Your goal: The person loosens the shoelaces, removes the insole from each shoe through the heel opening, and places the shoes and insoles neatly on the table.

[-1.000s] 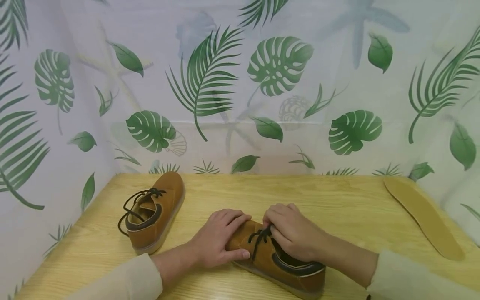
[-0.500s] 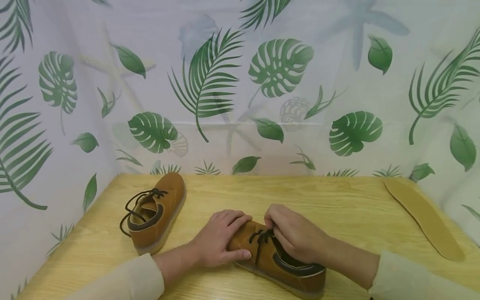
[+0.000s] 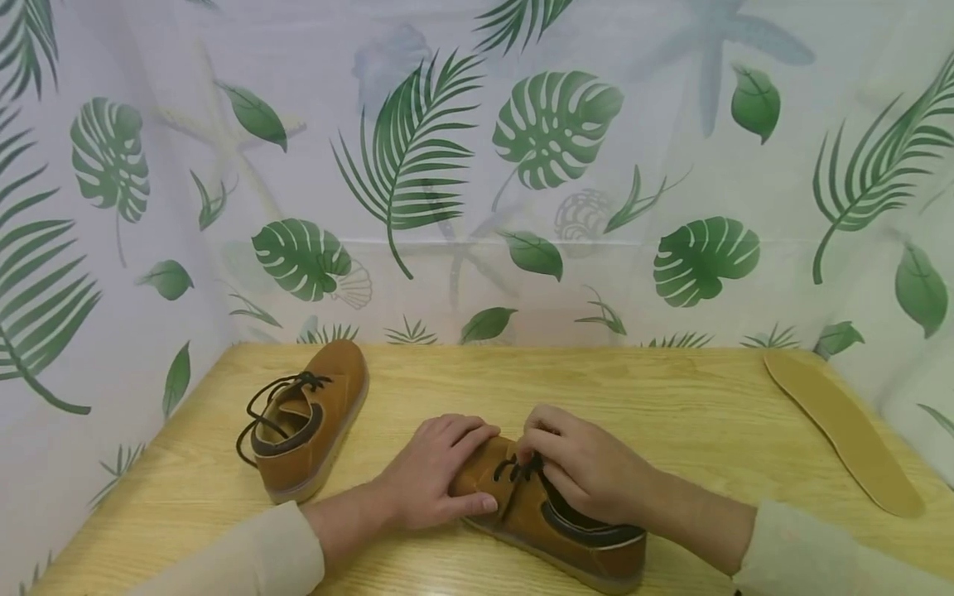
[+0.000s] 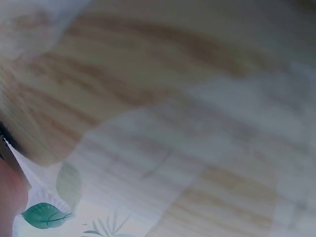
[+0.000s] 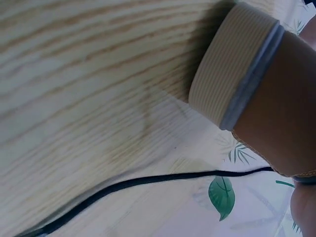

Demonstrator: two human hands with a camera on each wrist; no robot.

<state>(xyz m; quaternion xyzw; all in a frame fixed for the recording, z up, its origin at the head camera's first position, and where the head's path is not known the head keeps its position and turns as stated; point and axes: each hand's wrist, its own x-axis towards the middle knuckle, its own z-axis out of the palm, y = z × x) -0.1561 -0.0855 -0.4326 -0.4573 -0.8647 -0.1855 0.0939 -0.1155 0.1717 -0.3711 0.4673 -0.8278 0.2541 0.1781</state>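
A brown shoe [image 3: 514, 497] with a black-trimmed collar lies in front of me, toe to the left. My left hand [image 3: 428, 476] grips its toe, thumb on the near side and fingers over the far side. At the top of the lacing, my right hand [image 3: 589, 463] pinches the black shoelace [image 3: 514, 473] with bent fingers. Part of the lace is hidden behind those fingers. The right wrist view has the shoe's ridged sole edge [image 5: 234, 64] and a loose lace [image 5: 148, 180] trailing over the table. Only a sliver of the left hand [image 4: 10, 197] enters the blurred left wrist view.
A matching brown shoe [image 3: 346, 385] with loose black laces stands at the left of the wooden table [image 3: 633, 389]. Toward the right edge lies a tan insole [image 3: 842, 434]. Leaf-printed cloth [image 3: 447, 314] closes off the back and sides.
My right hand's fingertips have shifted slightly left over the lacing, and its index finger now reaches further forward. My left hand and the shoe have stayed in place.
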